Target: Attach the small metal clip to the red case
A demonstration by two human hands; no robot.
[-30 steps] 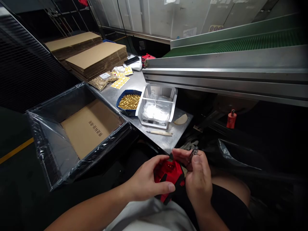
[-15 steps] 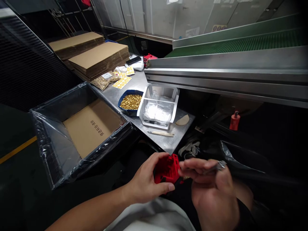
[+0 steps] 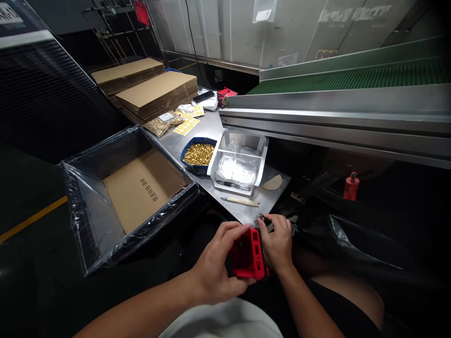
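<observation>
My left hand (image 3: 214, 270) is wrapped round a red plastic housing (image 3: 258, 253), a hollow box-like part with slots along its rim, its open side turned partly towards me. Close beside the housing, my right hand (image 3: 278, 239) pinches a small metal tool (image 3: 261, 217); the fingers cover most of it, so its kind does not show. Beyond the hands, a beige-handled knife-like tool (image 3: 243, 201) lies at the near end of the metal table (image 3: 269, 204). Past it stand a white bin (image 3: 260, 159) with clear plastic bags and a blue tray (image 3: 186, 165) of small brass-coloured parts.
At left is a large plastic-lined crate (image 3: 79, 206) with cardboard at its bottom. Stacked cardboard sheets (image 3: 158, 89), a bag of brass-coloured parts (image 3: 164, 123) and yellow sticker sheets (image 3: 186, 126) lie further back. A green conveyor (image 3: 352, 77) rises at right.
My right hand has turned from palm-up to fingers curled, and moved left and forward beside the housing. The red housing has tilted in my left hand. The whole view has shifted slightly.
</observation>
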